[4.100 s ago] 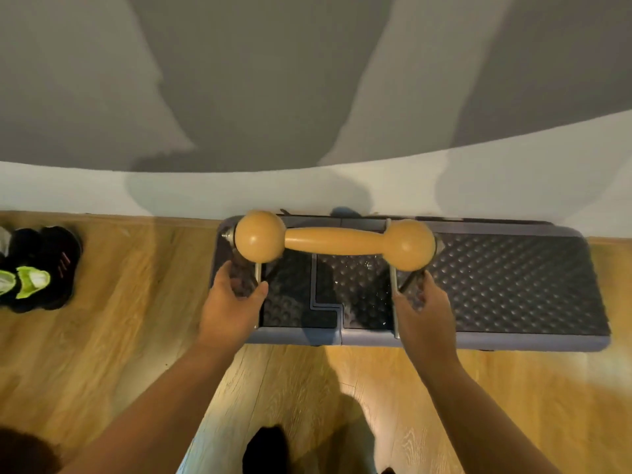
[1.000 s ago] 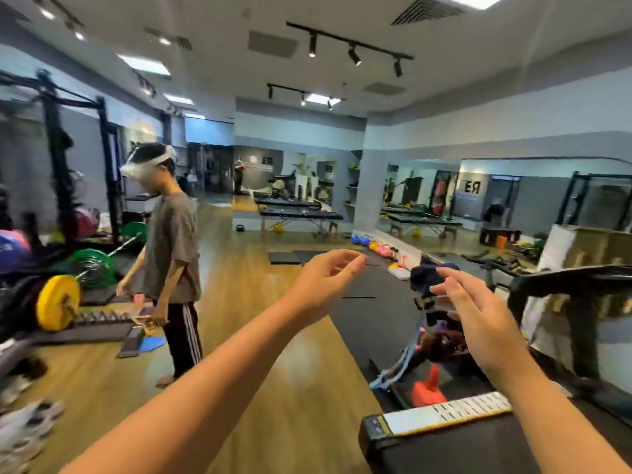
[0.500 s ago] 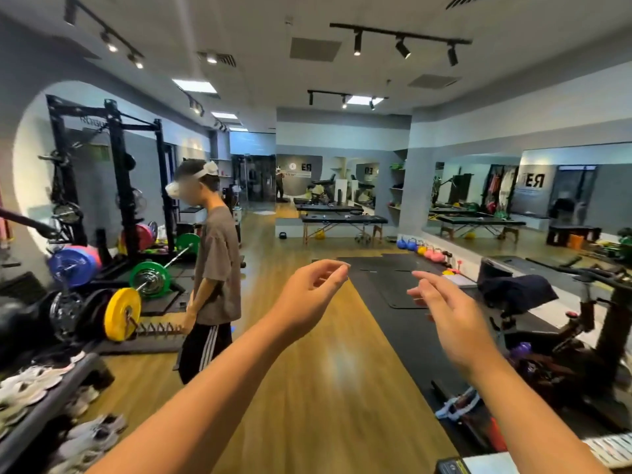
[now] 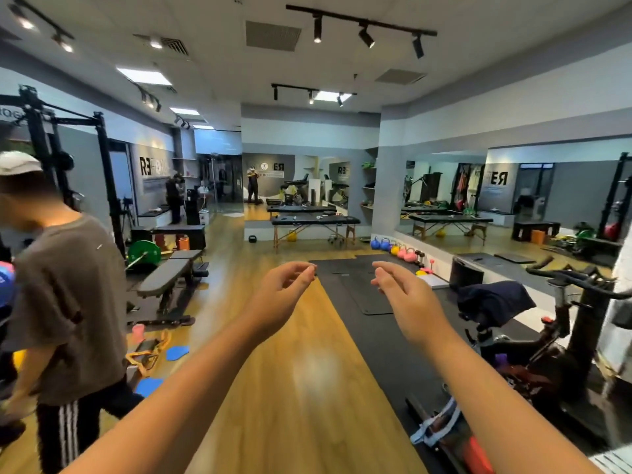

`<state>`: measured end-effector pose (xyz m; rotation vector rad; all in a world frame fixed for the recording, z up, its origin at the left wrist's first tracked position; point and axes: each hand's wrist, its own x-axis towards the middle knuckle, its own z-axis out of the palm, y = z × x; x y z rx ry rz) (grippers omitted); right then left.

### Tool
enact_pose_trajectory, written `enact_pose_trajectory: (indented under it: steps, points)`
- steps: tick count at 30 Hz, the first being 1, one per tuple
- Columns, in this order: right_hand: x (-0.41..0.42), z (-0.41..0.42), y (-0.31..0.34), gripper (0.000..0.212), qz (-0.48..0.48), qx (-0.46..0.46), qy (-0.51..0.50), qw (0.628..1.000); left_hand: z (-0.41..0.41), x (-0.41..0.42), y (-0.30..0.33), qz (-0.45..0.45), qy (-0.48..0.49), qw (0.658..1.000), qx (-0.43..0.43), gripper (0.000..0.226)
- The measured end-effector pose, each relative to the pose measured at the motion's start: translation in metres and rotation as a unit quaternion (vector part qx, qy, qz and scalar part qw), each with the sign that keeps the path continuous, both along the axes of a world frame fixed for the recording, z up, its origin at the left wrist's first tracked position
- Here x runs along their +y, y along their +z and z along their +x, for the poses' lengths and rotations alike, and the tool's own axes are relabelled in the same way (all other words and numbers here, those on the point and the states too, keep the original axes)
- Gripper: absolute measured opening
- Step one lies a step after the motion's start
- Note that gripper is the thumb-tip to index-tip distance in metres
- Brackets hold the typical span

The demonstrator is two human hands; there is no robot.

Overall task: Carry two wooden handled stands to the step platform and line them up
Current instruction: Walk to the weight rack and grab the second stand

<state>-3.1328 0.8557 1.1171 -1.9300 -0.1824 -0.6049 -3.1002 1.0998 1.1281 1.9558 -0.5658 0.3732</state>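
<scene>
Gym room, wood floor (image 4: pixel 307 388); black mat (image 4: pixel 362 292) beyond fingertips. Left hand (image 4: pixel 284 295), right hand (image 4: pixel 403 295) empty, fingers loosely curled. No containers discernible.

Both my bare arms reach forward at chest height. My left hand (image 4: pixel 285 291) is empty, fingers loosely curled toward the thumb. My right hand (image 4: pixel 405 295), just beside it, is empty too, fingers relaxed and half curled.

Large dark letters "RE" stand on the grey wall (image 4: pixel 154 166) at left; the mirror (image 4: pixel 498 179) at right shows them reversed.
</scene>
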Motion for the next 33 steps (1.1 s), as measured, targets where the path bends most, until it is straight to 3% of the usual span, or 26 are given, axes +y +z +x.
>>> enact_pose_trajectory:
  steps: [11, 25, 33]
  points:
    - [-0.066, 0.231, 0.033, 0.044, -0.041, -0.021, 0.024, 0.999, 0.216, -0.038, 0.021, 0.004, 0.083, 0.996, -0.026, 0.024]
    - [-0.054, 0.544, 0.036, 0.048, -0.018, -0.006, -0.004, 1.0, 0.548, -0.018, 0.042, -0.002, 0.061, 0.997, -0.045, 0.022]
    - [-0.05, 0.728, 0.022, 0.044, 0.004, -0.008, 0.001, 1.0, 0.729, -0.015, 0.012, 0.031, 0.059, 0.997, -0.046, 0.027]
